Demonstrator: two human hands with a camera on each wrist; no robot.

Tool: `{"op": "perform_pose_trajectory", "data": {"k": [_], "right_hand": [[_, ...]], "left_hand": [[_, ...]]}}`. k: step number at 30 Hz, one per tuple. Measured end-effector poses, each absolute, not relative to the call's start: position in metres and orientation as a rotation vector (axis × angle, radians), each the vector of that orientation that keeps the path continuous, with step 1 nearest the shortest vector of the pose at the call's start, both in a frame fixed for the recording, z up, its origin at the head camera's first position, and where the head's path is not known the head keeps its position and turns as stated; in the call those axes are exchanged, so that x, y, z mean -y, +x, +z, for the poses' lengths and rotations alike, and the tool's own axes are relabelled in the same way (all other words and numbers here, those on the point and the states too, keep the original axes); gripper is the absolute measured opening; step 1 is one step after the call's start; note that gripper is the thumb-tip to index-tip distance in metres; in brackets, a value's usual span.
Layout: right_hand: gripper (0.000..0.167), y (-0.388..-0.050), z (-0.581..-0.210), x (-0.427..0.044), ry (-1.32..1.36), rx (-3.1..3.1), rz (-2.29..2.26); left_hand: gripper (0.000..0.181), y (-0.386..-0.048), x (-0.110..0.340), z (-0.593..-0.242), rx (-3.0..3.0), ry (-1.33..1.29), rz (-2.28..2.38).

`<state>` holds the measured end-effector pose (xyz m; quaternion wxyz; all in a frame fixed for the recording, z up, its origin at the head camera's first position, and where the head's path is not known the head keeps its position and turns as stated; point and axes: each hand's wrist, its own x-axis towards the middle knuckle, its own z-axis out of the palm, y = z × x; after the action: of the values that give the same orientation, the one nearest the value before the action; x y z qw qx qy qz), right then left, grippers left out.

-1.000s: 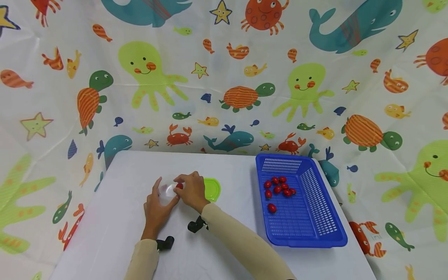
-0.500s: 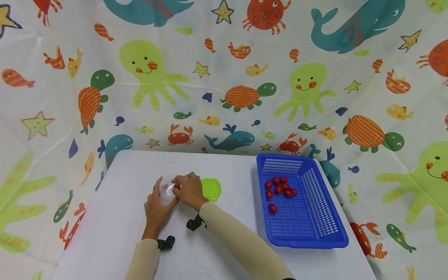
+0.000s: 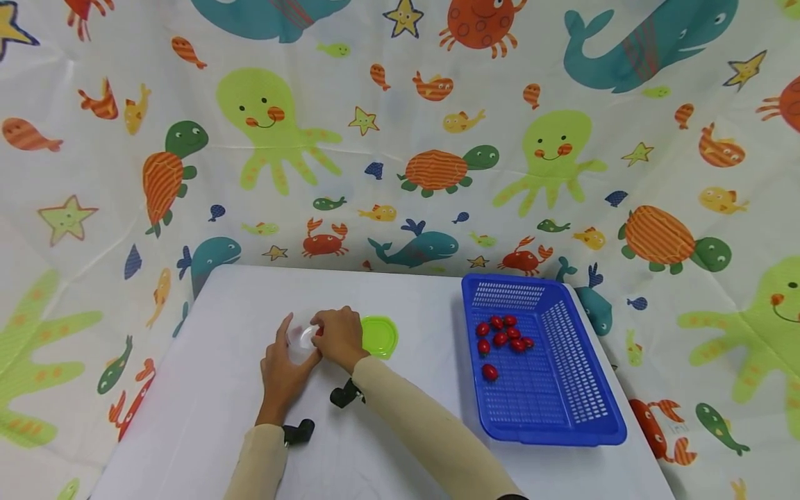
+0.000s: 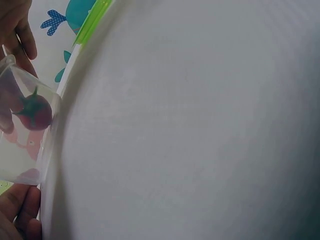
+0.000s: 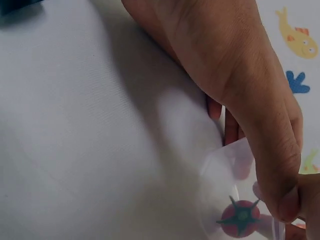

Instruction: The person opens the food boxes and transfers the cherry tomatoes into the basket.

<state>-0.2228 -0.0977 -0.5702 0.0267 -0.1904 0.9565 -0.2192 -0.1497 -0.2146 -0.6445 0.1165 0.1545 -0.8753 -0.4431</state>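
Observation:
A small clear plastic cup stands on the white table, left of centre. My left hand grips it, thumb on the near right side and fingers around the left. My right hand reaches over the rim from the right, fingertips at a red cherry tomato with green sepals. Both wrist views show this tomato through the cup's wall, with a fingertip beside it; the fingers seem to pinch it, though the contact is partly hidden. A lime-green lid lies just right of my right hand.
A blue perforated basket stands on the right of the table, with several cherry tomatoes in its left part. A curtain printed with sea animals hangs behind and beside the table.
The right fingers have shifted slightly at the cup's mouth, and less of the tomato shows from above. The left hand keeps its hold. The head view has drifted a little.

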Motion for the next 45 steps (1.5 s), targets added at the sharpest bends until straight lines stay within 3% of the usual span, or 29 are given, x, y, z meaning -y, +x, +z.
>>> {"op": "perform_pose_trajectory", "data": {"k": [10,16,22,28,39,45], "right_hand": [[0.031,-0.225,-0.563,0.095,-0.604,-2.882,-0.566],[0.023,-0.225,-0.554,0.095,-0.687,-2.901,-0.367],[0.013,-0.232,-0.563,0.092,-0.616,-2.720,-0.639],[0.020,-0.235,-0.565,0.083,-0.533,-2.515,-0.948],[0.014,-0.233,-0.564,0.071,-0.527,-2.396,-1.099],[0.020,-0.230,-0.561,0.067,-0.596,-2.518,-1.140]], "left_hand": [[0.100,-0.147,0.213,-0.644,2.552,0.433,-1.299],[0.101,-0.147,0.213,-0.644,2.557,0.427,-1.281],[0.101,-0.146,0.214,-0.645,2.562,0.423,-1.281],[0.102,-0.148,0.215,-0.644,2.555,0.428,-1.305],[0.103,-0.149,0.215,-0.645,2.545,0.412,-1.297],[0.102,-0.149,0.215,-0.644,2.551,0.436,-1.307]]}}
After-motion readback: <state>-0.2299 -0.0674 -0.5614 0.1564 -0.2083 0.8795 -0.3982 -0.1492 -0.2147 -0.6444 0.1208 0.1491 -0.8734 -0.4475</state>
